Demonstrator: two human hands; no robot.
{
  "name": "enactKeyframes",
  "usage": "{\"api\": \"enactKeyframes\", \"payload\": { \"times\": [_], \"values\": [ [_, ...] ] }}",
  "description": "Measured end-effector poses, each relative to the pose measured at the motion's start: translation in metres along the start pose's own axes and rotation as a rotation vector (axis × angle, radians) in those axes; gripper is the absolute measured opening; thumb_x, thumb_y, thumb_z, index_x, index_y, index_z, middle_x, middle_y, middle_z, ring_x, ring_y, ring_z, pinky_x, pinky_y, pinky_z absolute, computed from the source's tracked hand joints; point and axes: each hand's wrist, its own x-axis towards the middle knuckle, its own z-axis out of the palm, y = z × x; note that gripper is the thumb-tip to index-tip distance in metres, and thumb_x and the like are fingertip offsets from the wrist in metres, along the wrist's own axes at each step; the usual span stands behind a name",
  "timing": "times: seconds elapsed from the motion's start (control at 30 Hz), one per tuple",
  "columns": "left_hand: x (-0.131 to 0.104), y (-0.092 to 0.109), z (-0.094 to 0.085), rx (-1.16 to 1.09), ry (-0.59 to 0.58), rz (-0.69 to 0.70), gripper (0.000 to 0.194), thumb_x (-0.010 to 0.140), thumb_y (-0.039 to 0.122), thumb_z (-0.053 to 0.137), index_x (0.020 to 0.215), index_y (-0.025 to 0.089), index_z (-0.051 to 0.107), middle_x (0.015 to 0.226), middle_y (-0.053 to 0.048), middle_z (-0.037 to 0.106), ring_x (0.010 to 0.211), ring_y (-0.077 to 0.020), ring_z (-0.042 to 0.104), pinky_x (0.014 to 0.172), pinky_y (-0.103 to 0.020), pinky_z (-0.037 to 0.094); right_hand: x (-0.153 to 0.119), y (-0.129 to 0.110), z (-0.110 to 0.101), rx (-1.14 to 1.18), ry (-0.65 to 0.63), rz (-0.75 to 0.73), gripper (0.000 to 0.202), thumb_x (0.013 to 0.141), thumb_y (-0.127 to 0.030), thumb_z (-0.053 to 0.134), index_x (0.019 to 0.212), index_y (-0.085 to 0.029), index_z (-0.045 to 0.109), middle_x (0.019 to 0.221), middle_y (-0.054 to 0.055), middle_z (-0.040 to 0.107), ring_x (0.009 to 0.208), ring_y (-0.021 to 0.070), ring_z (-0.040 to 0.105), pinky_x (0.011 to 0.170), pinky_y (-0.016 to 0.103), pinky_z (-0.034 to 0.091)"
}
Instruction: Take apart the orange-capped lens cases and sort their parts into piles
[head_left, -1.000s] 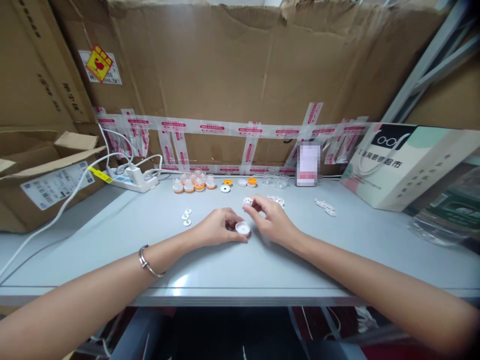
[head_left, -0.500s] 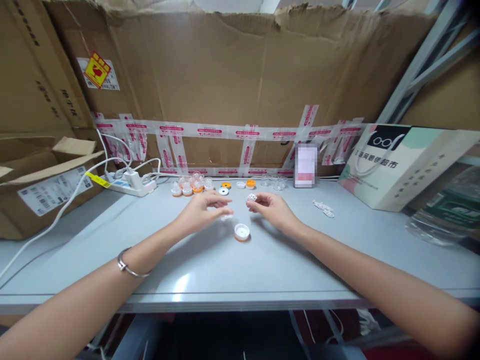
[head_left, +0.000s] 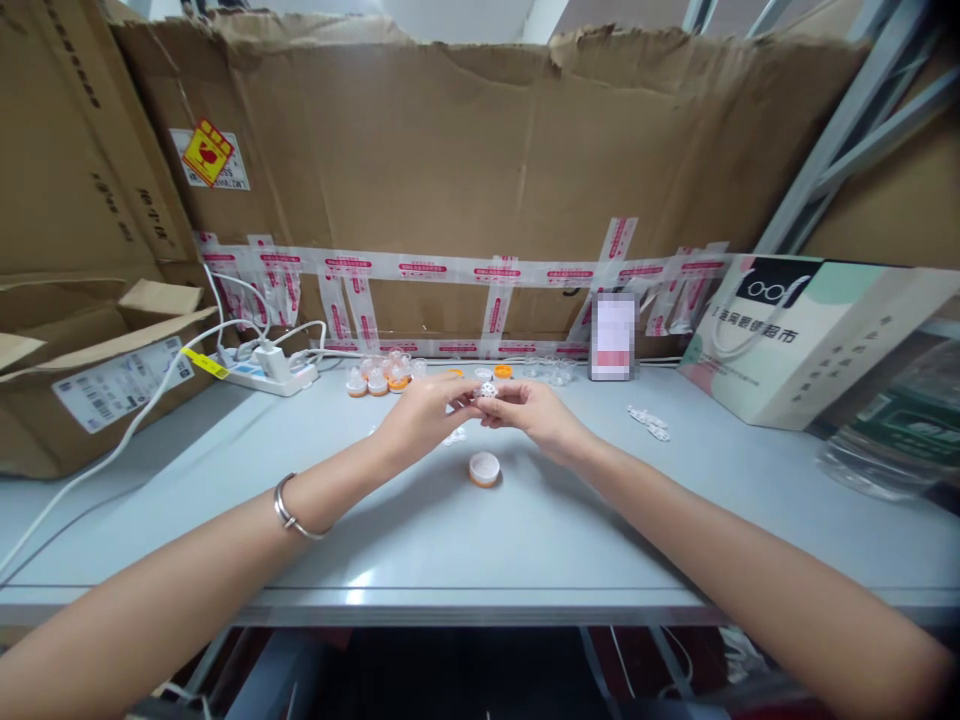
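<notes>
Two hands meet over the desk on a small white part

Head view: both forearms reach in from the lower corners across the desk (head_left: pixel 600 540) and converge near the middle. The left hand (head_left: pixel 424 415), a bracelet (head_left: pixel 289 510) at its wrist, is turned palm inward, fingers stretched toward the right and thumb beneath them. The right hand (head_left: pixel 541 415) mirrors it, fingers curled, thumb in front. Between the fingertips is the part (head_left: pixel 487 390), white and pierced with holes. The right thumb and fingers are pinched on it; the left fingertips meet its left side, but whether they also grip it I cannot tell.

Below the hands, apart from both, the cup (head_left: pixel 484 469) stands upright and open, white inside with an orange base. White bits (head_left: pixel 454 436) lie just under the left hand, partly covered by it. Behind, the left fingers overlap the back row, where domes (head_left: pixel 379 375) on orange bases cluster at left; an orange ring (head_left: pixel 502 371) and clear caps (head_left: pixel 551 371) sit farther right. A phone (head_left: pixel 613 338) leans against the carton (head_left: pixel 495 140). White pieces (head_left: pixel 649 422) lie well right of the right hand, with a bag (head_left: pixel 765 335) and bottle (head_left: pixel 892 430) beyond. At far left are a power strip (head_left: pixel 262 372) and an open box (head_left: pixel 90 385).
</notes>
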Motion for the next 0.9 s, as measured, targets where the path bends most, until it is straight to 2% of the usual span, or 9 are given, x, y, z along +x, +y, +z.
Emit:
{"api": "enactKeyframes", "payload": {
  "times": [0.17, 0.27, 0.4, 0.57, 0.63, 0.73, 0.9],
  "values": [
    [-0.008, -0.004, 0.001, 0.017, 0.132, 0.078, 0.016, 0.080, 0.014, 0.055, 0.092, 0.018, 0.065, 0.077, -0.003, 0.067, 0.066, -0.0118, 0.059, 0.062, -0.023, 0.046, -0.009, -0.003, 0.000, 0.027, -0.022, -0.037, 0.023, 0.066, -0.034, 0.069, 0.079, -0.016, 0.065, 0.071, 0.001, 0.063, 0.070, 0.0115, 0.059, 0.072, 0.028, 0.047],
    [-0.011, -0.004, -0.003, 0.022, 0.175, 0.158, 0.019, 0.080, 0.012, 0.056, 0.097, 0.016, 0.063, 0.080, -0.004, 0.067, 0.070, -0.0116, 0.060, 0.065, -0.022, 0.048, -0.016, -0.010, 0.001, 0.064, -0.028, -0.067, 0.022, 0.071, -0.036, 0.064, 0.082, -0.017, 0.066, 0.077, 0.001, 0.065, 0.074, 0.0117, 0.059, 0.075, 0.029, 0.047],
    [-0.012, -0.001, -0.009, 0.123, 0.171, 0.254, 0.022, 0.082, 0.013, 0.053, 0.102, 0.017, 0.061, 0.081, -0.004, 0.066, 0.071, -0.0107, 0.060, 0.066, -0.021, 0.048, -0.022, -0.016, 0.002, 0.119, 0.008, -0.088, 0.022, 0.073, -0.037, 0.062, 0.084, -0.018, 0.066, 0.076, 0.001, 0.065, 0.072, 0.0108, 0.060, 0.074, 0.029, 0.048],
    [-0.015, 0.007, -0.008, 0.173, 0.095, 0.223, 0.025, 0.082, 0.019, 0.054, 0.107, 0.018, 0.056, 0.088, -0.005, 0.063, 0.072, -0.0111, 0.059, 0.066, -0.022, 0.050, -0.022, -0.011, 0.005, 0.094, 0.074, -0.125, 0.021, 0.070, -0.035, 0.065, 0.080, -0.016, 0.065, 0.073, 0.001, 0.065, 0.069, 0.0107, 0.060, 0.071, 0.029, 0.048],
    [-0.015, 0.009, -0.007, 0.187, 0.114, 0.229, 0.023, 0.082, 0.022, 0.056, 0.104, 0.017, 0.057, 0.090, -0.005, 0.063, 0.074, -0.0113, 0.059, 0.067, -0.022, 0.050, -0.021, -0.009, 0.006, 0.092, 0.075, -0.128, 0.020, 0.068, -0.033, 0.067, 0.078, -0.017, 0.064, 0.074, 0.000, 0.065, 0.070, 0.0109, 0.060, 0.072, 0.029, 0.049],
    [-0.017, 0.012, -0.008, 0.281, 0.162, 0.279, 0.016, 0.084, 0.018, 0.052, 0.099, 0.016, 0.058, 0.089, -0.005, 0.063, 0.078, -0.0118, 0.060, 0.070, -0.022, 0.050, -0.023, -0.010, 0.007, 0.116, 0.042, -0.132, 0.017, 0.069, -0.032, 0.067, 0.075, -0.017, 0.063, 0.075, 0.000, 0.065, 0.073, 0.0112, 0.061, 0.072, 0.028, 0.049],
    [-0.021, 0.014, -0.012, 0.432, 0.225, 0.450, 0.018, 0.083, 0.014, 0.052, 0.101, 0.015, 0.055, 0.089, -0.005, 0.064, 0.081, -0.0127, 0.061, 0.072, -0.022, 0.051, -0.030, -0.016, 0.011, 0.089, 0.027, -0.195, 0.017, 0.075, -0.034, 0.062, 0.073, -0.017, 0.063, 0.072, 0.000, 0.065, 0.072, 0.0118, 0.061, 0.071, 0.028, 0.050]
  ]
}}
